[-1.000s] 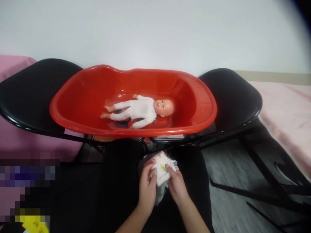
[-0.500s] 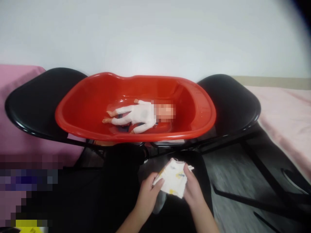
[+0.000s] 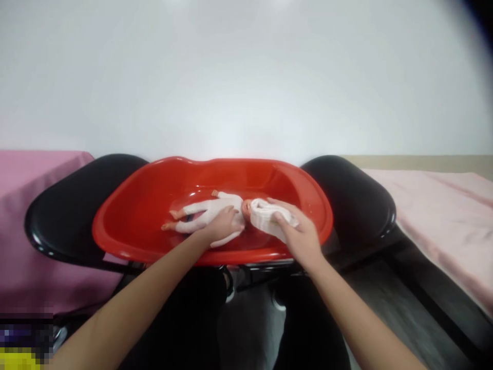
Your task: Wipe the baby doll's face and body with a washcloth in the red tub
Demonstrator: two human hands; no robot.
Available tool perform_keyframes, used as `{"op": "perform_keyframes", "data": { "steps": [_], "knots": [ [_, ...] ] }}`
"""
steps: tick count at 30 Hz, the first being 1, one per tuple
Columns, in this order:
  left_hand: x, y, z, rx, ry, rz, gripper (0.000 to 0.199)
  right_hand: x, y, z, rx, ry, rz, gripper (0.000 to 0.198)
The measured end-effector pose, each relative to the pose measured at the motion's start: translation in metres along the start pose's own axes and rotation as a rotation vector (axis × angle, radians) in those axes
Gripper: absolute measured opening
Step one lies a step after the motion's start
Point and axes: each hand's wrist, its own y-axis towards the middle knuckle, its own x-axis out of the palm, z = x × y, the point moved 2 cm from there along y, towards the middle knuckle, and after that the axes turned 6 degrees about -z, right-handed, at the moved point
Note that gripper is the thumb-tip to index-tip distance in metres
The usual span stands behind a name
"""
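Observation:
A baby doll [image 3: 206, 208] with a white cloth body lies on its back inside a red baby bathtub [image 3: 131, 246], its head toward the right. My right hand [image 3: 298, 228] is closed on a small white cloth garment [image 3: 265, 213], bunched into a loop with its opening facing left. This garment covers the crown of the doll's head, while part of the head still shows. Across the doll's upper chest rests my left hand [image 3: 227, 223], its fingers stretched out to the right. Its thumb cannot be made out.
Two black chairs [image 3: 77, 205] [image 3: 354, 205] flank the tub. Pink cloth covers a surface [image 3: 38, 205] at the left, and paler pink cloth [image 3: 442, 205] lies at the right. Behind stands a white wall [image 3: 246, 77]. My black-clad legs [image 3: 185, 318] are below.
Both hands have moved from my lap forward into the tub. The garment, spread flat between both hands before, is now bunched in my right hand at the doll's head. My left hand let go.

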Motion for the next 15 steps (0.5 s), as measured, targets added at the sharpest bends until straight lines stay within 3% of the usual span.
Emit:
{"op": "perform_keyframes", "data": {
  "steps": [3,8,12,15],
  "knots": [
    [0.011,0.006,-0.026,0.274,0.206,-0.326,0.038,0.015,0.029,0.015,-0.087,-0.107,-0.304,0.028],
    [0.013,-0.009,-0.082,0.554,0.520,-0.620,0.056,0.033,0.039,0.035,-0.159,-0.340,-0.665,0.027],
    [0.016,-0.012,-0.115,0.641,0.607,-0.709,0.066,0.040,0.030,0.045,-0.069,-0.554,-0.907,0.016],
    [0.018,-0.006,-0.124,0.686,0.605,-0.669,0.073,0.043,0.029,0.046,0.029,-0.597,-0.964,0.014]
  ]
}}
